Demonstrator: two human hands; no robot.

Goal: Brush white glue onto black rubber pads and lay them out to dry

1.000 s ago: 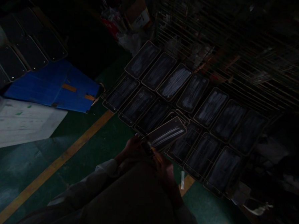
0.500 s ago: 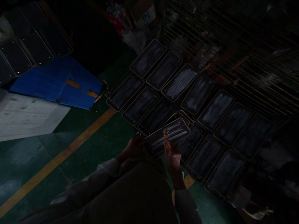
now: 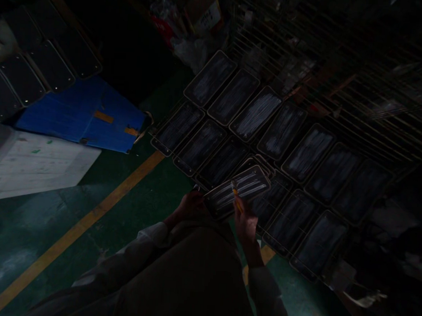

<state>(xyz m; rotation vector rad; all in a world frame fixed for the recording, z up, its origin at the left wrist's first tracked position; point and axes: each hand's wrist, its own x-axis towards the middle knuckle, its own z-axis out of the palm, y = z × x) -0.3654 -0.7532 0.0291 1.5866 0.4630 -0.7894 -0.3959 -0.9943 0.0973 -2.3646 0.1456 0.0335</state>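
Note:
In the dim light, my left hand [image 3: 190,205] grips the lower left end of a dark rectangular panel [image 3: 255,180] with rounded corners and a pale edge. Pale, glossy streaks run along the panel's length. My right hand [image 3: 245,224] is closed around the yellow handle of a small brush [image 3: 235,191], its head against the panel's face near the middle. The tilted panel lies over a rack of similar panels, partly covering some of them. Smeared whitish streaks mark a neighbouring panel [image 3: 255,114]. The fingers of my left hand are partly hidden in shadow.
Rows of panels lie on a wire rack [image 3: 301,222] in front of me. At left are a blue sheet [image 3: 82,111], a white board [image 3: 51,161] and more dark panels [image 3: 53,67]. Wire shelving [image 3: 345,96] and a cardboard box [image 3: 204,14] stand behind. A yellow line crosses the green floor [image 3: 133,210].
The brush and my right hand have shifted very slightly, with the brush still on the panel. Pale streaks now show more on the panel's left part. My left hand keeps its grip.

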